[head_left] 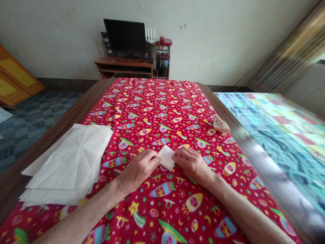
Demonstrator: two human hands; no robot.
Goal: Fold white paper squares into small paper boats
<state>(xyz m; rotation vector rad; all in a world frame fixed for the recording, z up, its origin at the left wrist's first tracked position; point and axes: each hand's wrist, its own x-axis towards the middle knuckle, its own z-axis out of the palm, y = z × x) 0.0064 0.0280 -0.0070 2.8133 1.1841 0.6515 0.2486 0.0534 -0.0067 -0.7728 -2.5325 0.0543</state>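
Observation:
A small square of folded white paper (167, 157) lies on the red patterned cloth (162, 112), one corner pointing away from me. My left hand (142, 166) grips its left corner between thumb and fingers. On the opposite corner, my right hand (192, 163) has its fingers closed in the same way. Left of my hands rests a stack of creased white paper sheets (73, 156), with faint print showing on the top one. A folded paper piece (220, 124) with a raised, pointed shape sits beyond my right hand, near the cloth's right edge.
Brown wooden table edges (256, 152) run along both sides of the cloth. A bed with a blue patterned cover (269, 142) adjoins on the right. Past the table's far end stand a monitor (125, 36) and a red telephone (165, 41). A yellow cabinet (17, 78) is at left.

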